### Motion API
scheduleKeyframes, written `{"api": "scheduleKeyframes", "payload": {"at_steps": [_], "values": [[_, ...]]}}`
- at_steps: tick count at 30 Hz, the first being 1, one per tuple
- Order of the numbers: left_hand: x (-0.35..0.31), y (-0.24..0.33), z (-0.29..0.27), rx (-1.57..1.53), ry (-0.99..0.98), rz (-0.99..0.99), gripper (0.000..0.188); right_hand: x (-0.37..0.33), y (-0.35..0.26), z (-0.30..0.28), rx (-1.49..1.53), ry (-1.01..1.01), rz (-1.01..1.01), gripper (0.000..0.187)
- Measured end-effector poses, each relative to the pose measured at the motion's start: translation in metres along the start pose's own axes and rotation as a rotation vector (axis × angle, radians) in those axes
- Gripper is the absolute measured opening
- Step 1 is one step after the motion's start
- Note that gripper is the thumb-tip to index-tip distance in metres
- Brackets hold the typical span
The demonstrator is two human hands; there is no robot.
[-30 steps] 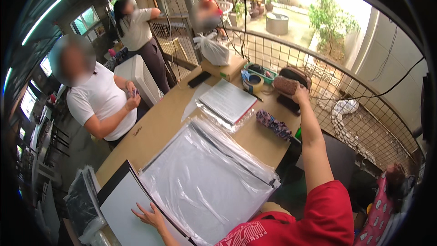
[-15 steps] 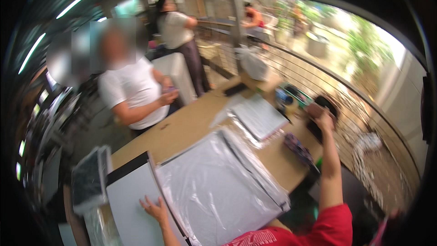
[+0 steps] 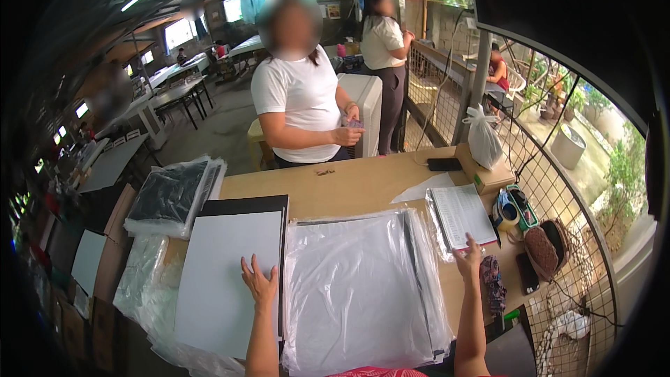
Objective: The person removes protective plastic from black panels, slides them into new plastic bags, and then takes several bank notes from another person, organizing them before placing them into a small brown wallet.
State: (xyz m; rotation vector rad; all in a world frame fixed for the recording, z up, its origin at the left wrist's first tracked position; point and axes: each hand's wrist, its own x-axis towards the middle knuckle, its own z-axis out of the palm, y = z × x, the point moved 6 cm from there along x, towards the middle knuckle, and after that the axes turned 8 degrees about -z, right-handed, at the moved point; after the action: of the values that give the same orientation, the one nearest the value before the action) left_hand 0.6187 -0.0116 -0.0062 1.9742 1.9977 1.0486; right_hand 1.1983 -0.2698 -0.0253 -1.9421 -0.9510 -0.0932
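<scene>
Left hand [image 3: 259,285] lies open, flat on the white board [image 3: 227,279] at nine o'clock; right hand [image 3: 468,260], fingers open, touches the paper stack [image 3: 462,215] at two o'clock. Best to pinch one sheet only.

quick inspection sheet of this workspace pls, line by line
surface: wooden table, mostly covered
job's things: white board under left hand; paper stack touched by right hand; clear plastic sleeves between them
clutter: dark bagged stack, phone, woven pouch, white tied bag
grippers: both hands flat, open, holding nothing
cables: wire hangs to the table
surroundings: person in white shirt opposite, mesh railing at right
</scene>
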Motion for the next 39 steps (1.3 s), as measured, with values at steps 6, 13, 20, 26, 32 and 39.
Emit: {"api": "scheduleKeyframes", "payload": {"at_steps": [6,13,20,26,32,39], "values": [[-0.002,-0.012,-0.007,0.012,0.010,-0.023,0.075,0.009,-0.223,-0.073,-0.023,0.022,-0.433,0.075],[0.000,-0.010,0.003,0.009,0.006,-0.023,0.076,-0.047,-0.292,-0.097,0.180,0.785,-0.736,0.087],[-0.001,-0.012,-0.003,0.028,-0.008,-0.018,0.077,-0.084,-0.132,0.029,-0.476,-0.603,0.191,0.081],[-0.001,-0.010,-0.006,0.007,0.001,-0.011,0.077,-0.104,-0.016,0.032,-0.301,-0.252,0.100,0.076],[-0.002,-0.009,-0.001,0.013,0.007,-0.012,0.079,-0.125,0.023,0.040,-0.408,-0.250,-0.055,0.065],[-0.001,-0.011,-0.004,-0.020,-0.002,-0.019,0.082,-0.126,0.032,0.044,-0.384,-0.185,-0.051,0.057]]}}
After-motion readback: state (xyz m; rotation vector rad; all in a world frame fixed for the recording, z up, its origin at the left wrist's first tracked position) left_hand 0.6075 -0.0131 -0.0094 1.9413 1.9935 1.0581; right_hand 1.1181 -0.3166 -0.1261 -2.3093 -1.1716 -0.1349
